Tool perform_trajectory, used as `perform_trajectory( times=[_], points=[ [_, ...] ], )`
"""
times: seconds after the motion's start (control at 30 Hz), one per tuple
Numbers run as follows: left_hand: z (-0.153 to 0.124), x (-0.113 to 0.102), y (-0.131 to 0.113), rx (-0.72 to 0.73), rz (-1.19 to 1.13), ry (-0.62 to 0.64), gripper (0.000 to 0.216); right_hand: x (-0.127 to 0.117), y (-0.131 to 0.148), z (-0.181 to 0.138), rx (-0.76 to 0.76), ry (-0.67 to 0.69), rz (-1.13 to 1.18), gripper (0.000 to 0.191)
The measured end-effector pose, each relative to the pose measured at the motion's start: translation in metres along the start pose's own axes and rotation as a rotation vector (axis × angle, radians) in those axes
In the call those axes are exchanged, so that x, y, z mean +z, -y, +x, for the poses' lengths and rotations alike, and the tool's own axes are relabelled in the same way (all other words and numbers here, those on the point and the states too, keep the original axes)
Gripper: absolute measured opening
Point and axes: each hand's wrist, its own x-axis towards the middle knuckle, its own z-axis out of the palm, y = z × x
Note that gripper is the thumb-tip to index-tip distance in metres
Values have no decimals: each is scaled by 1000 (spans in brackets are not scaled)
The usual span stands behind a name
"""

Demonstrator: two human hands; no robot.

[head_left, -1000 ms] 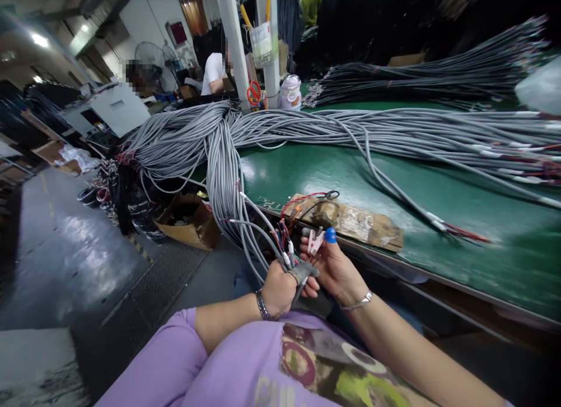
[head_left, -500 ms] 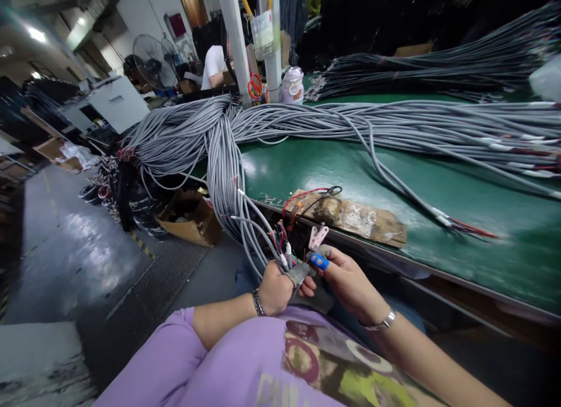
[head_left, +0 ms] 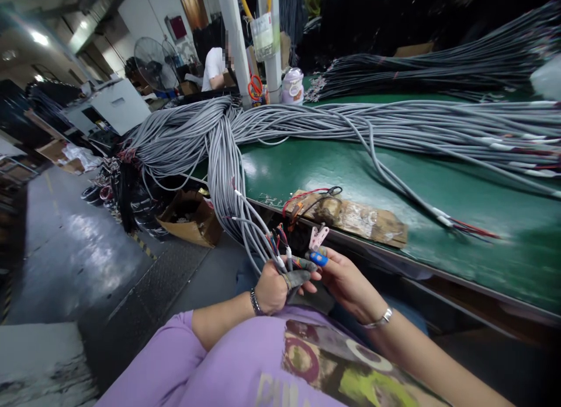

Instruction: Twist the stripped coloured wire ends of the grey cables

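Several gray cables (head_left: 222, 161) hang over the bench (head_left: 302, 167) edge, the left hand (head_left: 272, 289) clenched around their ends. Whether the right hand (head_left: 344, 273), just beside it, pinches anything, I cannot tell. Beyond its fingertips is a clip (head_left: 318, 237), near a board (head_left: 359, 221); a box (head_left: 187, 231) sits left of the hanging cables.

A lilac-and-white jar (head_left: 293, 88) stands beside a white post (head_left: 274, 73), near orange-handled scissors (head_left: 255, 88).
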Motion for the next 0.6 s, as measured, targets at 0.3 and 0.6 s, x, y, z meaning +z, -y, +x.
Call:
perform_trajectory(
  times=[0.3, 0.6],
  points=[
    [4, 3, 1, 150, -3, -55, 34, -17, 20, 20, 3, -72, 82, 42],
    [12, 14, -3, 109, -24, -29, 34, 6, 19, 26, 21, 11, 135, 42]
  ],
)
